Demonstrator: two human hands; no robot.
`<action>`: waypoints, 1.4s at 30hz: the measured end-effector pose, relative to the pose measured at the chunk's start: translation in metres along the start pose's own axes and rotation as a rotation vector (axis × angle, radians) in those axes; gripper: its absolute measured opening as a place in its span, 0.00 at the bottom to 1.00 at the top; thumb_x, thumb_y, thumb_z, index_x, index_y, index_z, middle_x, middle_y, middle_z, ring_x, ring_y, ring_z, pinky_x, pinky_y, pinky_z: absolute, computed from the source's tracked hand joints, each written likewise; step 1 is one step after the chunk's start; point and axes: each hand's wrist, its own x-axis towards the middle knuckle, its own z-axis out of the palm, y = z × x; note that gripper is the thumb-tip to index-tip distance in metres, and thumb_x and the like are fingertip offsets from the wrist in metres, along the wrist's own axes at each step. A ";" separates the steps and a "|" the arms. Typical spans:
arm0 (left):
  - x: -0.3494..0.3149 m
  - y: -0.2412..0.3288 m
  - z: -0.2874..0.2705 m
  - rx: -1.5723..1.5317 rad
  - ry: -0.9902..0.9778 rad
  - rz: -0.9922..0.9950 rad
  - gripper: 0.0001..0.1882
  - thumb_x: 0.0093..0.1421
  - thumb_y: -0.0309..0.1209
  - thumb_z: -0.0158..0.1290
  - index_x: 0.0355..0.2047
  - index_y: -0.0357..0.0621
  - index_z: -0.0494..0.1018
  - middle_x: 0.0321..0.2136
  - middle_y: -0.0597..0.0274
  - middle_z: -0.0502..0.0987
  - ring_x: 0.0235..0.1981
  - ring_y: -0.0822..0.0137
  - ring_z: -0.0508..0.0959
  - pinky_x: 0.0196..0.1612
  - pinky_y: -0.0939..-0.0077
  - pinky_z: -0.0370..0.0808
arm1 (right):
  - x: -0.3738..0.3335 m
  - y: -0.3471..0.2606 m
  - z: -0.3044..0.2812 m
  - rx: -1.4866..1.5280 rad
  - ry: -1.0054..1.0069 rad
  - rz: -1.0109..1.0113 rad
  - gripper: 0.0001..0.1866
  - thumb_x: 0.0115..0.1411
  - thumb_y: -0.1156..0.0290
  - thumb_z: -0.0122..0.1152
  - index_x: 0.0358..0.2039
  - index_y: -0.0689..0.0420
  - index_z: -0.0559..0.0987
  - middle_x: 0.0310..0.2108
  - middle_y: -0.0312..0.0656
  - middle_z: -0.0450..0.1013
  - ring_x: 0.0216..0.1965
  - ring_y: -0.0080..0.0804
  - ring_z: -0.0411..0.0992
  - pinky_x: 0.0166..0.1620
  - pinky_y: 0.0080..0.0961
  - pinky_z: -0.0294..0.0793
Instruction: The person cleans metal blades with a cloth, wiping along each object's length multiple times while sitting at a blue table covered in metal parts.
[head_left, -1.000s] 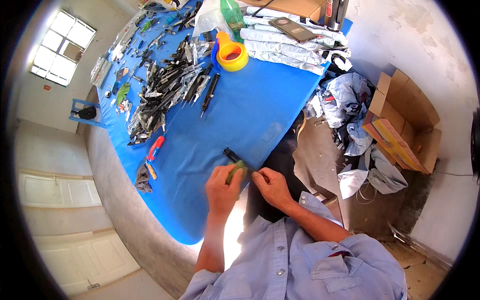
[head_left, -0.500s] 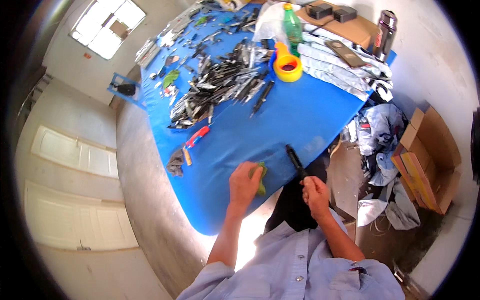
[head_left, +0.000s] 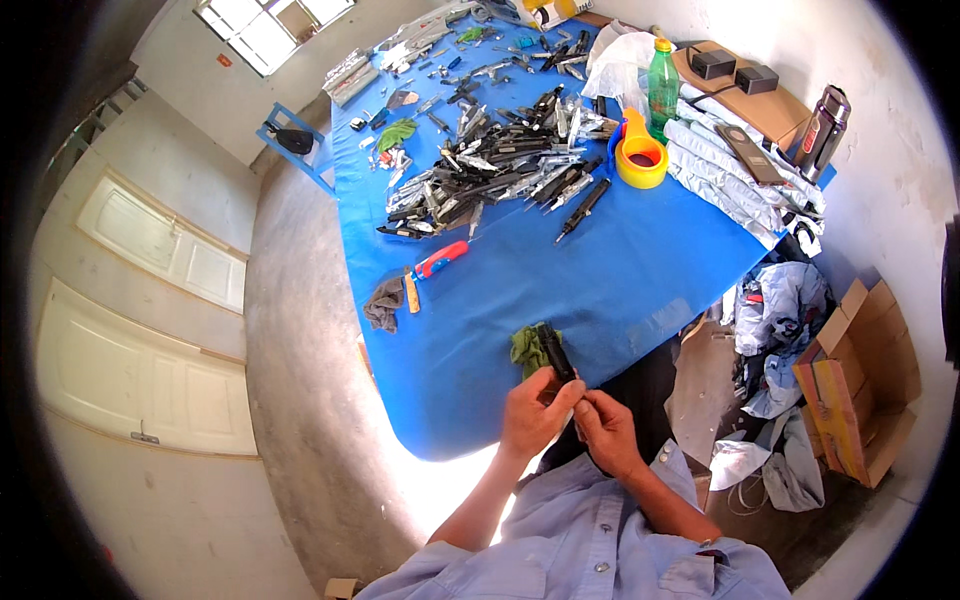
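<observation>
A slim black rod-shaped tool (head_left: 555, 355) points up and away from me over the table's near edge. My left hand (head_left: 532, 418) is closed around its lower part, with thumb and fingers pinching it. Against the tool's near end, my right hand (head_left: 608, 432) is closed too, its fingertips touching my left fingers; the end itself is hidden by them. A crumpled green cloth (head_left: 526, 350) lies on the blue table cover (head_left: 480, 390), just behind the tool's far end.
A large pile of black and silver slim tools (head_left: 500, 165) covers the table's middle. A red-handled tool (head_left: 440, 260) and grey rag (head_left: 384, 305) lie left. Yellow tape rolls (head_left: 641, 175), a green bottle (head_left: 662, 90) and a thermos (head_left: 822, 132) stand right. An open carton (head_left: 850, 390) sits below.
My left hand has let go of the green cloth and moved right onto the black tool. My right hand has shifted down to its near end. The view has turned a little.
</observation>
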 end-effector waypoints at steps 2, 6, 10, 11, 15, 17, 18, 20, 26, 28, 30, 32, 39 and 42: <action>0.000 -0.015 -0.003 -0.128 -0.002 0.011 0.10 0.68 0.31 0.63 0.42 0.37 0.81 0.33 0.67 0.83 0.36 0.78 0.79 0.40 0.80 0.76 | -0.002 0.003 0.005 -0.002 -0.036 -0.001 0.13 0.74 0.64 0.60 0.46 0.62 0.81 0.26 0.27 0.71 0.27 0.14 0.67 0.30 0.18 0.66; 0.001 -0.019 -0.011 -0.244 -0.022 -0.024 0.08 0.69 0.31 0.62 0.40 0.38 0.81 0.31 0.70 0.82 0.34 0.80 0.78 0.37 0.82 0.74 | -0.002 0.004 0.005 -0.073 -0.095 0.006 0.14 0.73 0.66 0.61 0.49 0.64 0.81 0.32 0.32 0.76 0.32 0.18 0.71 0.36 0.21 0.72; 0.001 -0.023 -0.025 -0.187 0.033 -0.036 0.07 0.69 0.28 0.60 0.41 0.36 0.81 0.36 0.65 0.83 0.37 0.76 0.80 0.41 0.77 0.77 | 0.000 0.009 0.009 -0.174 -0.104 -0.038 0.14 0.72 0.68 0.61 0.51 0.65 0.81 0.36 0.37 0.79 0.36 0.22 0.74 0.41 0.24 0.75; 0.004 -0.020 -0.032 -0.158 0.074 -0.036 0.07 0.70 0.29 0.60 0.41 0.37 0.81 0.35 0.65 0.84 0.36 0.76 0.80 0.41 0.77 0.77 | 0.001 0.012 0.009 -0.198 -0.081 -0.066 0.14 0.71 0.68 0.62 0.51 0.64 0.81 0.36 0.37 0.79 0.37 0.23 0.75 0.41 0.24 0.76; 0.008 -0.005 -0.084 -0.103 0.238 -0.026 0.10 0.72 0.33 0.57 0.39 0.39 0.80 0.33 0.62 0.84 0.34 0.74 0.80 0.39 0.76 0.78 | 0.000 0.009 0.003 -0.262 0.004 -0.071 0.13 0.70 0.70 0.62 0.49 0.64 0.82 0.36 0.37 0.80 0.37 0.22 0.76 0.42 0.23 0.76; 0.008 -0.020 -0.123 -0.128 0.407 -0.034 0.10 0.72 0.34 0.56 0.39 0.39 0.79 0.32 0.60 0.83 0.32 0.73 0.81 0.35 0.76 0.79 | 0.001 0.013 -0.004 -0.206 0.046 -0.022 0.12 0.70 0.70 0.63 0.49 0.64 0.82 0.36 0.37 0.80 0.36 0.21 0.76 0.41 0.22 0.76; 0.008 -0.021 -0.144 -0.159 0.451 -0.002 0.11 0.73 0.35 0.56 0.39 0.39 0.79 0.32 0.60 0.83 0.30 0.73 0.80 0.32 0.76 0.79 | 0.001 0.018 -0.009 -0.175 0.067 0.004 0.12 0.69 0.70 0.63 0.49 0.63 0.82 0.35 0.36 0.80 0.36 0.21 0.77 0.41 0.22 0.76; 0.005 -0.028 -0.192 -0.129 0.569 0.066 0.12 0.72 0.36 0.56 0.38 0.39 0.78 0.31 0.59 0.82 0.25 0.74 0.78 0.26 0.80 0.76 | 0.002 0.025 -0.019 -0.177 0.108 0.001 0.12 0.70 0.70 0.62 0.48 0.64 0.82 0.34 0.35 0.80 0.33 0.19 0.76 0.38 0.21 0.77; -0.039 -0.171 -0.333 -0.032 0.998 -0.272 0.15 0.66 0.38 0.59 0.28 0.40 0.76 0.23 0.61 0.77 0.24 0.69 0.77 0.25 0.69 0.76 | 0.002 0.036 -0.035 -0.185 0.183 0.006 0.12 0.70 0.70 0.60 0.47 0.64 0.82 0.34 0.37 0.80 0.32 0.20 0.77 0.36 0.20 0.77; -0.088 -0.266 -0.357 0.391 0.947 -0.667 0.20 0.67 0.43 0.56 0.29 0.38 0.80 0.28 0.54 0.82 0.30 0.59 0.83 0.34 0.61 0.79 | 0.003 0.037 -0.031 -0.175 0.178 0.013 0.11 0.70 0.71 0.60 0.47 0.64 0.82 0.33 0.37 0.80 0.31 0.20 0.77 0.35 0.21 0.78; -0.122 -0.335 -0.326 0.898 0.565 -0.969 0.31 0.70 0.55 0.46 0.31 0.39 0.83 0.32 0.50 0.86 0.37 0.51 0.86 0.44 0.55 0.81 | 0.003 0.036 -0.033 -0.190 0.185 0.019 0.11 0.70 0.71 0.60 0.46 0.65 0.82 0.32 0.37 0.80 0.31 0.20 0.77 0.35 0.21 0.78; -0.184 -0.381 -0.277 1.033 0.045 -1.179 0.43 0.73 0.66 0.31 0.33 0.43 0.84 0.33 0.54 0.87 0.41 0.51 0.86 0.51 0.55 0.80 | 0.004 0.034 -0.034 -0.218 0.180 0.029 0.11 0.70 0.71 0.60 0.45 0.65 0.83 0.32 0.37 0.80 0.30 0.20 0.77 0.35 0.21 0.78; -0.192 -0.333 -0.124 0.919 -0.336 -1.111 0.39 0.67 0.66 0.42 0.43 0.40 0.84 0.39 0.51 0.86 0.49 0.50 0.84 0.55 0.56 0.77 | 0.004 0.036 -0.033 -0.232 0.171 0.009 0.10 0.70 0.71 0.60 0.44 0.64 0.83 0.30 0.36 0.79 0.29 0.20 0.76 0.33 0.20 0.77; -0.154 -0.359 -0.169 1.017 0.034 -1.038 0.38 0.66 0.66 0.44 0.43 0.42 0.84 0.37 0.51 0.86 0.47 0.53 0.85 0.51 0.56 0.79 | 0.005 0.038 -0.034 -0.228 0.168 0.007 0.10 0.71 0.71 0.60 0.44 0.64 0.83 0.29 0.35 0.79 0.28 0.20 0.76 0.33 0.20 0.77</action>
